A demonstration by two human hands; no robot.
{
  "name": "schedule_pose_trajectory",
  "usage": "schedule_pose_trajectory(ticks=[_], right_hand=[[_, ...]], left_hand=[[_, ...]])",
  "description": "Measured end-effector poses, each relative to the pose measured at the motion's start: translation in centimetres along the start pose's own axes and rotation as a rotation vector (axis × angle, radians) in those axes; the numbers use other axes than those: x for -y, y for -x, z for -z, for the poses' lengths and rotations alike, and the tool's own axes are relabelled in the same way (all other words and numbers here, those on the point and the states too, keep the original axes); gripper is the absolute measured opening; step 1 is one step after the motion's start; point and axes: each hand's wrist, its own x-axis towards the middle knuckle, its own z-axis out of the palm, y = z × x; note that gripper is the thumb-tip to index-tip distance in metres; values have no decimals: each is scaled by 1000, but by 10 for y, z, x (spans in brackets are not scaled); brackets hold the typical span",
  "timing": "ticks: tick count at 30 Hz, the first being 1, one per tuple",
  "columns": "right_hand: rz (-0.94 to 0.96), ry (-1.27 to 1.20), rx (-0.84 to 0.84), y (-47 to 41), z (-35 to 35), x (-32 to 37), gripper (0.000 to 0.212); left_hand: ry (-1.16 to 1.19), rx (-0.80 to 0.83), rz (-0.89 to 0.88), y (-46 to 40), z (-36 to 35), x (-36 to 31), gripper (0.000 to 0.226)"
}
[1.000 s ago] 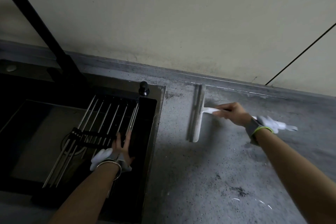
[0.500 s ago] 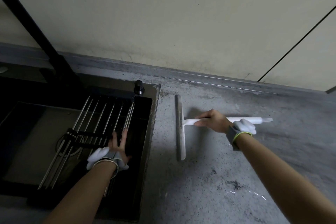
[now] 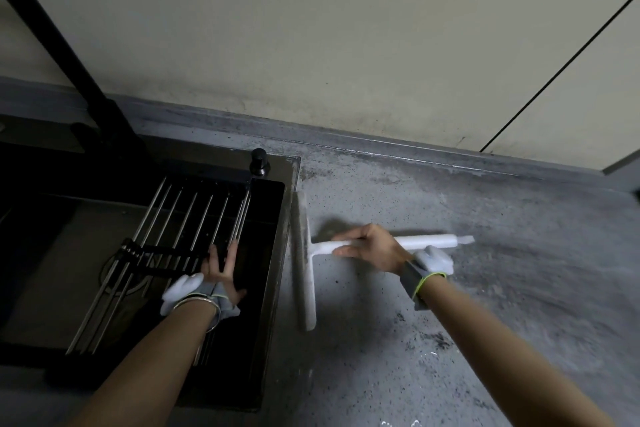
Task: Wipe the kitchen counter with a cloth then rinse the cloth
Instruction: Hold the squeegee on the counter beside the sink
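Wiping step in hand, though no cloth shows anywhere in view; the tool at work is a white squeegee (image 3: 306, 263). Right hand (image 3: 372, 248) has its grip wrapped on the squeegee's handle, fingers curled over the top, thumb side under. Blade lies flat on the grey speckled surface (image 3: 433, 305), running 12 to 6 o'clock, handle pointing to 3 o'clock. Blade sits just beside the sink (image 3: 289, 218) rim, at the surface's 9 o'clock edge, seemingly touching or nearly so; can't tell which.

Left hand (image 3: 220, 270) is down in the sink, fingers straight and spread, pressing on the roll-up drying rack (image 3: 166, 246); grip released, nothing held. Black faucet (image 3: 69, 55) rises at 11 o'clock, small black knob (image 3: 259, 161) at the sink's back corner.

Dark grime patch (image 3: 438, 340) on the surface at about 5 o'clock of the blade, not yet swept.

Judgement: this looks like the end of a pass pushing water or dirt toward the basin. Next move likely calls for tipping the load over the rim, then lifting the blade and resetting at 3 o'clock for the grime. Cloth has to be found before rinsing; that step looks undone.
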Motion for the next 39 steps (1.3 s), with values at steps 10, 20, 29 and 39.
schedule_pose_trajectory(ticks=[10, 20, 29, 39], right_hand=[[-184, 43, -186, 46, 52, -51, 29], [-130, 223, -131, 68, 1, -34, 28], [-60, 264, -87, 77, -64, 9, 32], [-160, 79, -190, 127, -63, -19, 34]], left_hand=[[45, -119, -80, 13, 0, 1, 97], [303, -269, -134, 60, -26, 29, 77], [369, -237, -122, 77, -31, 51, 60], [332, -264, -175, 86, -34, 60, 56]])
